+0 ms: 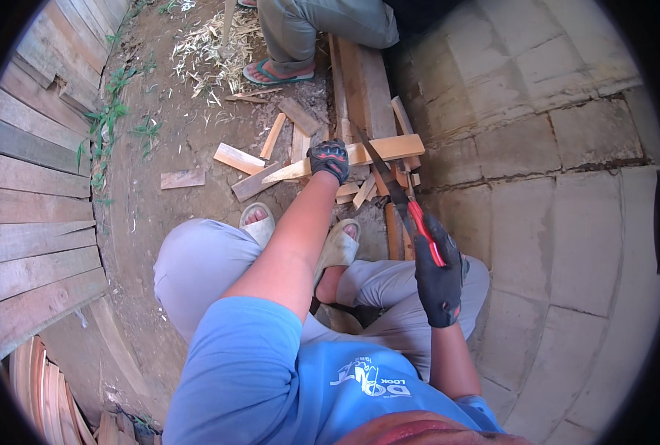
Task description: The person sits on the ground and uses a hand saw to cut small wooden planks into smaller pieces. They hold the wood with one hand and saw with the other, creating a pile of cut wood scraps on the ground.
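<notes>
My left hand, in a black glove with red marks, is closed around a light wooden board that lies crosswise in front of me. The board's left end tapers to a point. In my right hand, also gloved in black, is the red handle of a hand saw. Its dark blade slants up and to the left across the board, just right of my left hand. Whether the teeth have bitten into the wood cannot be made out. Under the board runs a long wooden beam.
Short wood offcuts are scattered on the dirt left of the beam. Another person's sandaled foot stands ahead, beside a heap of wood shavings. A plank fence is at the left, and a grey block wall at the right.
</notes>
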Demonstrator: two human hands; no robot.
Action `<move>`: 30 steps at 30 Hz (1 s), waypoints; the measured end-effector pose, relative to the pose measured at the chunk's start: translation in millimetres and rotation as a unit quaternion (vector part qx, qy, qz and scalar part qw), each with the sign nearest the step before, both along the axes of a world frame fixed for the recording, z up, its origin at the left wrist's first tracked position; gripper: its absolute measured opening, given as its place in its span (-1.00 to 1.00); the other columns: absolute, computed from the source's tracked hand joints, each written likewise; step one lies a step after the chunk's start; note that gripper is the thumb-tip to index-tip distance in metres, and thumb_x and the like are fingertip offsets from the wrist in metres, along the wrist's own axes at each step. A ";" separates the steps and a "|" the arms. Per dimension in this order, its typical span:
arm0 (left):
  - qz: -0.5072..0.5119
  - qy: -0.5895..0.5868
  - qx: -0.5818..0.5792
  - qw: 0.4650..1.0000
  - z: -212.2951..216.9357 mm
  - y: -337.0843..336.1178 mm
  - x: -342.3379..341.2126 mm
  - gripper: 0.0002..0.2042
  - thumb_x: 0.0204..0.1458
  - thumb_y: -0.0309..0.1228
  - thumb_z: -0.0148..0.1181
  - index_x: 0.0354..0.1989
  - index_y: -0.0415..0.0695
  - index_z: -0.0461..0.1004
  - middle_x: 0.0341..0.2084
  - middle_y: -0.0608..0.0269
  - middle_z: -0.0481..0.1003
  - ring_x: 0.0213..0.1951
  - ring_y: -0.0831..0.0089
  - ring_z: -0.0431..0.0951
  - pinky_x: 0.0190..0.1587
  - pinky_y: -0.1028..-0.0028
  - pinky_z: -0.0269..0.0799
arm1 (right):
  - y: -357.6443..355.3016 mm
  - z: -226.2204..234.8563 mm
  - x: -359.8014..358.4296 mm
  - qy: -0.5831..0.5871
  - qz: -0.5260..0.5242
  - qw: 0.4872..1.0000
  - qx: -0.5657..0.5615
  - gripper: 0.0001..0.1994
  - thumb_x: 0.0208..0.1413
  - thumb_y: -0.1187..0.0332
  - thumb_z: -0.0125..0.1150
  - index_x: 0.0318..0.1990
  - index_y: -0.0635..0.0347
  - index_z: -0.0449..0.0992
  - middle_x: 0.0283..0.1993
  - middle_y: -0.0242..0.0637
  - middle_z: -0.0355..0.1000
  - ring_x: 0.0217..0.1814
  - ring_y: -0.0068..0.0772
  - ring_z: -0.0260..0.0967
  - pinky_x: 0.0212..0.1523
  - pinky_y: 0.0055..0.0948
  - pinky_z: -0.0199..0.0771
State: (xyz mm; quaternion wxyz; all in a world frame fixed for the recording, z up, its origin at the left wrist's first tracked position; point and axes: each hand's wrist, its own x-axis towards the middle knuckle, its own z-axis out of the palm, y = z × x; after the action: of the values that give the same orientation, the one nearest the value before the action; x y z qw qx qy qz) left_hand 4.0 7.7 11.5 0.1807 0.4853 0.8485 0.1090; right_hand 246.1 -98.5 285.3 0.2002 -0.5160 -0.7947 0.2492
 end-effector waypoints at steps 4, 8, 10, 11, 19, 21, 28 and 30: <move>0.001 0.012 0.000 1.000 -4.7 0.1 -3.3 -0.71 0.15 -0.31 0.16 0.01 -0.06 0.60 -0.05 0.13 0.67 0.03 0.18 0.70 -0.02 0.01 0.56 | 44.3 -46.4 -35.1 -0.008 0.009 1.000 0.016 -0.60 0.32 0.24 0.28 0.25 0.12 0.62 0.01 -0.07 0.67 -0.01 -0.21 0.66 0.05 -0.25 0.58; -0.009 0.015 -0.005 1.000 -5.0 2.8 2.4 -0.70 0.16 -0.31 0.17 0.04 -0.05 0.59 -0.04 0.16 0.68 0.03 0.18 0.71 -0.04 -0.02 0.58 | 92.1 -99.1 -73.1 0.033 -0.022 0.999 -0.022 -0.62 0.33 0.20 0.26 0.24 0.05 0.63 0.05 0.06 0.64 0.11 0.04 0.62 0.09 -0.15 0.57; -0.005 -0.011 -0.023 1.000 1.2 4.4 -1.1 -0.68 0.17 -0.32 0.13 0.07 -0.04 0.60 0.01 0.13 0.67 0.09 0.16 0.69 0.05 0.02 0.57 | 105.8 -105.9 -94.1 0.033 -0.030 0.999 -0.027 -0.63 0.33 0.18 0.26 0.22 0.03 0.64 0.06 0.05 0.64 0.12 0.05 0.62 0.09 -0.13 0.57; -0.013 -0.006 -0.031 0.999 1.9 4.0 -1.6 -0.68 0.17 -0.31 0.14 0.08 -0.04 0.60 0.01 0.13 0.67 0.09 0.16 0.69 0.03 0.02 0.57 | 107.0 -108.0 -97.1 0.031 -0.038 0.998 -0.028 -0.63 0.32 0.17 0.26 0.21 0.03 0.65 0.07 0.05 0.64 0.12 0.06 0.61 0.09 -0.12 0.57; -0.017 0.001 -0.031 0.999 8.2 5.2 -1.3 -0.64 0.16 -0.28 0.15 0.11 -0.04 0.59 0.01 0.13 0.67 0.09 0.16 0.69 0.04 0.04 0.57 | 53.4 -76.1 -49.9 -0.028 0.025 0.999 0.016 -0.60 0.36 0.20 0.21 0.30 -0.01 0.58 0.07 0.10 0.61 0.10 0.19 0.59 0.05 -0.03 0.57; -0.005 0.004 -0.018 1.000 3.4 3.0 -7.3 -0.64 0.16 -0.28 0.15 0.11 -0.05 0.59 0.01 0.14 0.67 0.08 0.17 0.69 0.04 0.05 0.57 | 25.4 -46.9 -29.4 -0.038 0.030 0.999 0.009 -0.61 0.36 0.23 0.22 0.29 0.00 0.57 0.09 0.08 0.61 0.10 0.17 0.60 0.06 -0.04 0.58; -0.001 -0.003 0.009 1.000 6.5 3.6 8.4 -0.73 0.16 -0.32 0.15 0.00 -0.05 0.60 -0.05 0.13 0.67 0.04 0.17 0.70 0.00 0.05 0.57 | -31.7 1.8 27.8 -0.065 0.012 0.998 0.009 -0.61 0.33 0.35 0.29 0.28 0.08 0.58 0.17 -0.06 0.63 0.16 -0.09 0.64 0.11 -0.13 0.59; -0.003 0.013 0.018 1.000 5.0 2.3 10.2 -0.74 0.15 -0.32 0.15 -0.02 -0.06 0.60 -0.06 0.13 0.67 0.03 0.16 0.70 -0.02 0.05 0.58 | -26.8 2.0 18.3 -0.047 -0.031 0.996 -0.064 -0.61 0.35 0.36 0.27 0.29 0.16 0.57 0.17 -0.03 0.63 0.17 -0.11 0.63 0.15 -0.16 0.57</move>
State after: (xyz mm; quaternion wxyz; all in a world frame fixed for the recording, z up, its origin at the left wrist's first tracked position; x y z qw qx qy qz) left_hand 14.2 10.0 16.5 0.1612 0.4926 0.8471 0.1173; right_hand 264.4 -125.3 287.3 0.1368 -0.5634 -0.7692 0.2687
